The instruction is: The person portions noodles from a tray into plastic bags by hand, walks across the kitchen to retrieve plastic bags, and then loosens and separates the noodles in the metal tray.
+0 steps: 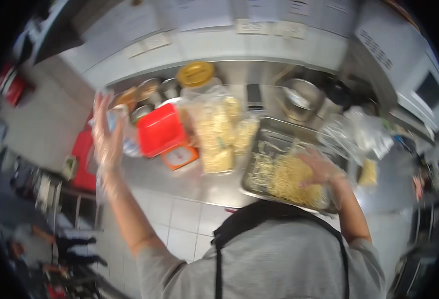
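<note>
Right hand on noodles, metal tray beneath, left hand raised

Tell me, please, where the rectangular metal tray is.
In the head view, the tray sits right of centre, under the gloved right hand, beside bagged yellow noodles.

We faced a pale wall hung with paper sheets above a steel counter; below us spread a floor of light square tiles.
</note>
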A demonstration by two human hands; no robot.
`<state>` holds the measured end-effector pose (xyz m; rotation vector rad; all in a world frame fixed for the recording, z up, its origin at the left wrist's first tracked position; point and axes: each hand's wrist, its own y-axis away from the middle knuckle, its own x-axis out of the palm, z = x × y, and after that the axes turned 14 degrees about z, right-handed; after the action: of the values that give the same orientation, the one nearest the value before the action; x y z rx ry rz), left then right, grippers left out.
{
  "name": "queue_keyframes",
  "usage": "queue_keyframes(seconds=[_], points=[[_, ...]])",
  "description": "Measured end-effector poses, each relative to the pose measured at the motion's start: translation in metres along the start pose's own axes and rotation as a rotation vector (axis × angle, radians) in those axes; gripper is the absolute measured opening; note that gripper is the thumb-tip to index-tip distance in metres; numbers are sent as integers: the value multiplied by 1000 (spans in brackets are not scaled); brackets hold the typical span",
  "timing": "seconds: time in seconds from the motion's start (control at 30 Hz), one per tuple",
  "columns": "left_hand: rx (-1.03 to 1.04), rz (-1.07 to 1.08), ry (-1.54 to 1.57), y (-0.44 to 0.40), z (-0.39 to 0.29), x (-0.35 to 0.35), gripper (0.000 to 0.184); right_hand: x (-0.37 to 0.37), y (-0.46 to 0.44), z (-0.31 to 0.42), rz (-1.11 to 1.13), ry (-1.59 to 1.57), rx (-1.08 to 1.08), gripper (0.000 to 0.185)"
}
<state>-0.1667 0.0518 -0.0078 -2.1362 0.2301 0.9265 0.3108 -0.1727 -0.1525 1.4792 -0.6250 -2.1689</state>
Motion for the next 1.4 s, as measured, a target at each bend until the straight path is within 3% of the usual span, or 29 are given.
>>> queue_keyframes(seconds=[0.07, 0.13, 0.23, 0.33, 0.37, 0.5, 0.77, 0.87, 0.97, 1.07, 1.2, 1.3, 1.4], points=[[-195, -11, -585, -16, 11, -24, 80, 18, -18, 7, 76, 44, 9, 114], [-524, 115, -863, -29, 33, -33, 85, 44, -42, 9, 78, 172, -4, 117], [-630, 356, -951, -38, 58, -38, 73, 40, -35, 29, 94, 70, 192, 120], [-661, 596, -788, -43, 86, -45, 62, 44, -38, 20, 40, 67, 139, 120], [-490, 523, -745, -40, 118, -45, 41, 46, -39, 19, 29, 66, 135, 120], [-507, 352, -436, -41, 144, -43, 28, 45, -35, 25, 21, 32, 176, 119], [-563, 11, -271, -44, 175, -41, 29, 52, -38, 19, -12, 22, 174, 116], [-445, -138, -60, -44, 217, -47, 31, 50, -37, 25, -12, 9, 204, 115], [-501, -379, 147, -46, 206, -52, 31, 46, -32, 30, -9, 3, 211, 115], [-359, -585, 86, -63, 186, -70, 27, 44, -32, 32, 6, 16, 221, 116], [-24, -867, 23, -102, 141, -110, 25, 54, -44, 9, 17, 29, 142, 118], [-40, -818, 204, -118, 44, -110, 22, 40, -36, 13, 41, 67, 157, 117], [7, -627, 531, -132, 1, -75, 21, -3, -6, 52, -41, 33, 149, 112]])
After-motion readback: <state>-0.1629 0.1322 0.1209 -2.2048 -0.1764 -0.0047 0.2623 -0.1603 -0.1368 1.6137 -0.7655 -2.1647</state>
